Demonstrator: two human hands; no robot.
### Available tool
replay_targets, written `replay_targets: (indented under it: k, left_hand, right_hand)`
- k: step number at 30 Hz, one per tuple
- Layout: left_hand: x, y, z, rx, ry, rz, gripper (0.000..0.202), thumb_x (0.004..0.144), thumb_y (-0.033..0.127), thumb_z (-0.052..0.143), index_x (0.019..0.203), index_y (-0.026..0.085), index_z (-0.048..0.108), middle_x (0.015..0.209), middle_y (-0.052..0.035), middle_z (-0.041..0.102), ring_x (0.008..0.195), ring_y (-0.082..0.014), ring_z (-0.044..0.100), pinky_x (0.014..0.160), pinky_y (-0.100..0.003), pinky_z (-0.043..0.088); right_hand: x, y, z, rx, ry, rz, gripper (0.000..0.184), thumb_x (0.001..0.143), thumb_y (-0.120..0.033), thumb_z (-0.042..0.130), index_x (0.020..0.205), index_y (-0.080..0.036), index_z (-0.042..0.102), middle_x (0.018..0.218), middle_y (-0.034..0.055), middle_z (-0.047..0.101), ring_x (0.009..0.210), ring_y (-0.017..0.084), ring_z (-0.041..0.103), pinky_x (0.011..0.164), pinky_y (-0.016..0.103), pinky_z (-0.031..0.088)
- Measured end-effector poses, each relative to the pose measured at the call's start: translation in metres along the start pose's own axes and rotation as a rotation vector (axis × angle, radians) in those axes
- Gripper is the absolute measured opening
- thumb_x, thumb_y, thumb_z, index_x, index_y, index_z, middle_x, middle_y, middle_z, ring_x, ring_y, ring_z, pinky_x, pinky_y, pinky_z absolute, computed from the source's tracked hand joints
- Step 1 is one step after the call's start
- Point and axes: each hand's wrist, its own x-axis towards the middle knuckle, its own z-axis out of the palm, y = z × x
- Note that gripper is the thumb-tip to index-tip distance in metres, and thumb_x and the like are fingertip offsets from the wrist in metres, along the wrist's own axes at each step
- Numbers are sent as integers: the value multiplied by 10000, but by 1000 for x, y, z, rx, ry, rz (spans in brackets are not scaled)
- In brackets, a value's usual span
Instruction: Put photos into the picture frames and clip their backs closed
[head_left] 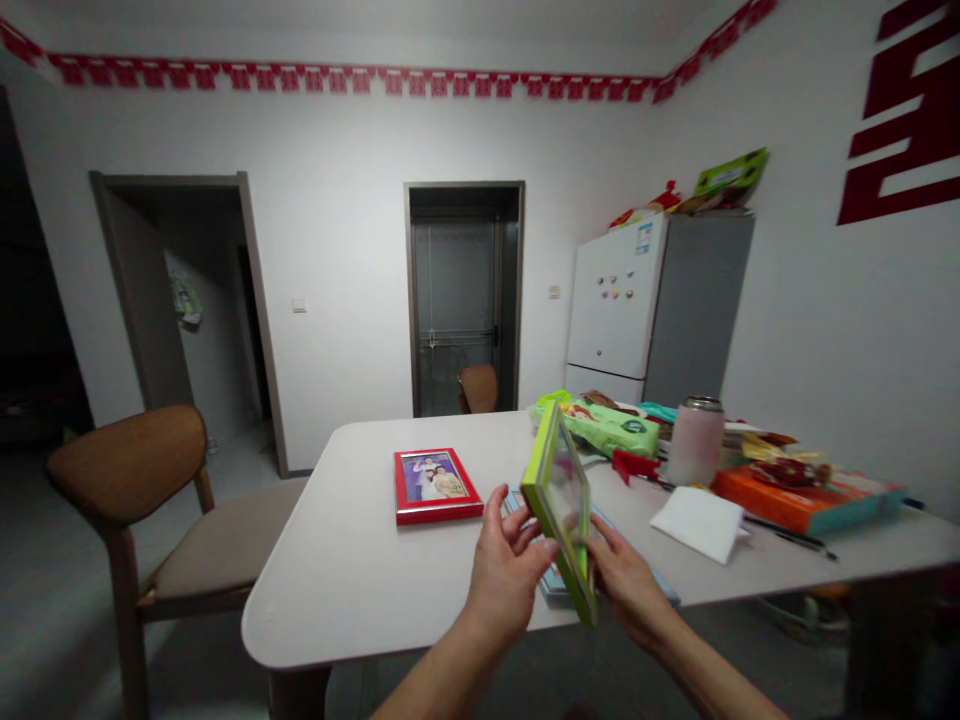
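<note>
Gripping: left hand (504, 570) and right hand (626, 580) both clasp a green picture frame (561, 500), one hand on each side of its lower end, fingers curled round the edges.
Frame position: held up on edge, tilted, its glass facing right, just above the near edge of the table (360, 570).
Beneath the hands: a light blue frame (553, 590) lies flat on the table, partly hidden by the hands.
To the left: a red frame (436, 485) with a photo in it lies flat, well apart from the hands.
To the right: a folded white sheet (701, 522), a pale flask (695, 440) with a metal cap, an orange box (806, 500) and a green packet (611, 428) crowd that end.
Surface: pale, smooth tabletop with rounded corners.
Seating: a wooden chair (150, 500) stands at the left end of the table.
Far wall: two open doorways, a dark one (187, 310) at left and a narrower one (463, 300) in the middle.
Corner: a white fridge (637, 300) with things piled on top.
Walls: white, with a red paper banner (360, 80) along the ceiling line.
</note>
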Motion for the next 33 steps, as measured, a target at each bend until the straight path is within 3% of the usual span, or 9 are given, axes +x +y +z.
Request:
replay_targets:
  k: [2,7,12,18,21,26,28,30,33]
  left_hand:
    - [11,-13,1,76,42,-81,715,580,225,661,1187,183,286,1067,-95,550,888,-183,557,750,-274,433]
    - [24,-62,-7,364,180,-289,428,673,152,533,1090,137,437,811,-36,627,665,-130,584,606,-220,437]
    - [27,-88,-21,523,208,-315,331,609,67,551,927,160,560,713,-3,629,719,-153,570,655,-231,415]
    - [21,-76,-44,632,251,-296,327,510,57,620,818,165,611,809,-45,624,782,-206,550,733,-290,392]
    - [19,-63,-67,600,292,-288,361,512,95,644,866,149,598,892,-74,607,798,-207,551,722,-283,399]
    - [17,-42,-117,475,430,-319,341,603,162,617,931,120,534,921,-84,581,794,-169,553,706,-259,406]
    - [15,-35,-132,406,473,-327,330,648,181,590,958,112,501,890,-74,581,751,-143,561,685,-245,413]
    - [14,-29,-142,333,506,-326,338,662,192,589,969,103,478,849,-65,582,726,-128,569,677,-234,416]
    - [12,-24,-150,219,549,-318,345,650,214,616,944,104,473,793,-59,582,707,-131,583,654,-233,424]
  right_hand:
    - [24,2,-29,-183,70,-5,608,695,-315,404,1261,-120,295,624,17,629,504,138,555,479,225,407]
    - [68,8,-73,-776,84,-22,476,679,-281,427,1117,-113,510,709,56,652,520,132,558,462,213,365]
    - [80,18,-73,-857,69,-51,450,649,-240,457,1072,-120,550,676,51,659,561,154,579,492,222,376]
    - [71,11,-61,-967,110,-203,394,680,-220,423,1016,-84,577,786,152,651,693,224,592,611,301,397]
    - [68,1,-25,-996,47,-365,391,719,-218,389,1026,-54,566,960,220,597,863,269,553,744,361,371]
    - [62,-3,90,-968,-259,-628,374,684,-194,480,1049,-160,550,1069,92,573,972,178,502,842,260,342]
    - [61,-2,132,-971,-314,-674,431,660,-182,508,1091,-174,516,1113,91,540,995,193,480,838,278,340]
    - [59,-3,159,-988,-326,-692,453,646,-167,516,1099,-160,503,1113,116,523,1010,234,453,836,328,329]
    - [53,-7,172,-1018,-333,-711,308,679,-165,478,974,-147,567,1014,128,543,985,262,439,816,370,317]
